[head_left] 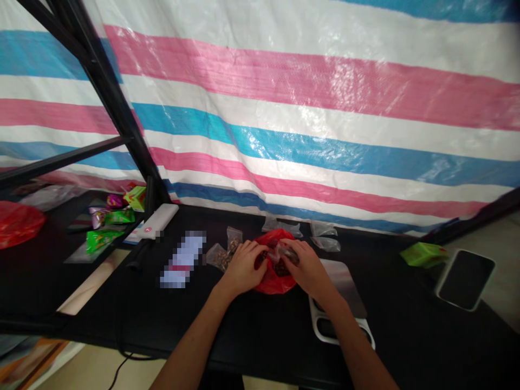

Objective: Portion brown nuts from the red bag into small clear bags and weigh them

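Note:
A red plastic bag (276, 285) lies open on the black table, with small dark brown pieces inside. Over its mouth, my right hand (309, 265) is closed on a small clear plastic bag (280, 250). My left hand (247, 265) curls in at the bag's left side, thumb and fingers bent toward the dark pieces; what its fingertips grip is hidden. Just left of that hand lie two clear bags filled with brown pieces, a lower one (217, 257) and an upper one (234, 238). Partly beneath my right forearm is a white kitchen scale (345, 284) with a metal plate.
Several flat clear bags (325, 245) lie along the back edge. To the right are a green box (422, 254) and a phone (466, 279). A white power strip (162, 221) and blurred-out paper (184, 259) lie left. Candy packets (119, 216) stand beyond a black frame post (114, 103).

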Motion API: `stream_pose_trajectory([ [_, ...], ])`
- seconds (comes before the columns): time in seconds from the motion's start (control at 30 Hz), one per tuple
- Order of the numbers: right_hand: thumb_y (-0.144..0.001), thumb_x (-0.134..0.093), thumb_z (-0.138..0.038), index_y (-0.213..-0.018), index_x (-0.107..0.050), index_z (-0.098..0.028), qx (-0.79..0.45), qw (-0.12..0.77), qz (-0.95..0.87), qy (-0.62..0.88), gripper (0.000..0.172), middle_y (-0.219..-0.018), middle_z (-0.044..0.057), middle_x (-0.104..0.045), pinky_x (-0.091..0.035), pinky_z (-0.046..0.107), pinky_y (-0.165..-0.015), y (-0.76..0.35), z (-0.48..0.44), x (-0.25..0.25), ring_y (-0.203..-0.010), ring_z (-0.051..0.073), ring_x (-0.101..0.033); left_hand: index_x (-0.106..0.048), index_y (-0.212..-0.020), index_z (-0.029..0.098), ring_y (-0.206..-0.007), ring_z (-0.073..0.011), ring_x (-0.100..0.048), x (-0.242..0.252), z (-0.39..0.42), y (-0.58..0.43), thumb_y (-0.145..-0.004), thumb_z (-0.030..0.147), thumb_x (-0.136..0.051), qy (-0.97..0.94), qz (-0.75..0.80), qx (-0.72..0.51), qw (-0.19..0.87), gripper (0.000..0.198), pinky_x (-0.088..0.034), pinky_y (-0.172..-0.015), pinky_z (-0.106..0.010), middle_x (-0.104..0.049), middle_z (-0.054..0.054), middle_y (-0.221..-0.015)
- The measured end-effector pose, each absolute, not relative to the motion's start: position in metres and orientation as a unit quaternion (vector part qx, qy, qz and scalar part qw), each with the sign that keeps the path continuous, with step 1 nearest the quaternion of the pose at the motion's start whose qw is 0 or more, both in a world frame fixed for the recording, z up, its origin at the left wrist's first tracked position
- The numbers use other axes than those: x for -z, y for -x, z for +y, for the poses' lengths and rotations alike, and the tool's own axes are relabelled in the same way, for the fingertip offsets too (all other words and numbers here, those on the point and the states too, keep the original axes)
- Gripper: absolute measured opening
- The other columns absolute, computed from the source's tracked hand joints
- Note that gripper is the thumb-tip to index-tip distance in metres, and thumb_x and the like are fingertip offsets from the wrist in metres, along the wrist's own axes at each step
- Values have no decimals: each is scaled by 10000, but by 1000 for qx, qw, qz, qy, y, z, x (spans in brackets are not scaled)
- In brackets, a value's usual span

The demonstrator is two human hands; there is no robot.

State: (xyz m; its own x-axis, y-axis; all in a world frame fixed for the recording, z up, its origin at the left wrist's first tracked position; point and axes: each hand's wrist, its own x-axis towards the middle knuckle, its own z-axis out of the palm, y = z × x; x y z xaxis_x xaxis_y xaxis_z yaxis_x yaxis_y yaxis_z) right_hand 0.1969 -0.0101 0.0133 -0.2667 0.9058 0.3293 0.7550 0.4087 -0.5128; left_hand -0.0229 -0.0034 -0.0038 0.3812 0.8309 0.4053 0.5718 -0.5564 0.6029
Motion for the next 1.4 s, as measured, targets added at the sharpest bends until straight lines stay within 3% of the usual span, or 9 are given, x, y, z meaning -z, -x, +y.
stream_pose_trajectory([
  [0.17,-890,-581,-151,-1272,-636,-225,-100,273,-789,542,392,-1209,77,-712,-499,457,-939,-203,-14,-11,-1036,281,-612,-630,-1244,235,-1082,-275,-605,6,-6,21,-860,164,-620,-814,439,-333,184,391,-461,-1013,-481,-692,-84,-1175],
  [0.63,-915,-594,-195,-1295,-643,-230,-113,281,-775,554,385,-1179,79,-724,-503,456,-943,-209,-20,-14,-1030,280,-624,-641,-1196,229,-1089,-264,-604,5,-6,19,-928,216,-588,-810,439,-336,196,273,-453,-999,-478,-705,-70,-1177],
  [1.0,-923,-667,-357,-1261,-674,-283,-179,385,-708,564,346,-1208,58,-730,-532,422,-974,-236,-43,-19,-1082,258,-680,-646,-1132,238,-1077,-241,-581,0,-6,20,-959,223,-560,-781,437,-400,199,194,-467,-982,-427,-632,-69,-1096],
  [1.17,-911,-677,-440,-1272,-662,-263,-165,435,-656,595,403,-1254,81,-711,-552,406,-973,-284,-71,-7,-1119,268,-687,-646,-1146,244,-1109,-234,-585,2,-6,21,-937,201,-578,-770,437,-423,191,224,-477,-1001,-411,-606,-72,-1131],
  [1.3,-903,-677,-456,-1285,-668,-266,-157,384,-669,617,427,-1184,92,-727,-579,428,-909,-314,-86,6,-1013,272,-714,-634,-1189,243,-1159,-238,-578,0,-10,21,-927,200,-585,-771,430,-428,192,270,-478,-1032,-411,-565,-86,-1200],
  [1.4,-922,-661,-434,-1332,-643,-293,-154,346,-704,601,434,-1251,93,-698,-544,477,-981,-315,-89,6,-1104,286,-679,-629,-1191,237,-1168,-248,-572,0,-12,20,-926,199,-583,-775,425,-427,190,272,-482,-1034,-423,-552,-94,-1209],
])
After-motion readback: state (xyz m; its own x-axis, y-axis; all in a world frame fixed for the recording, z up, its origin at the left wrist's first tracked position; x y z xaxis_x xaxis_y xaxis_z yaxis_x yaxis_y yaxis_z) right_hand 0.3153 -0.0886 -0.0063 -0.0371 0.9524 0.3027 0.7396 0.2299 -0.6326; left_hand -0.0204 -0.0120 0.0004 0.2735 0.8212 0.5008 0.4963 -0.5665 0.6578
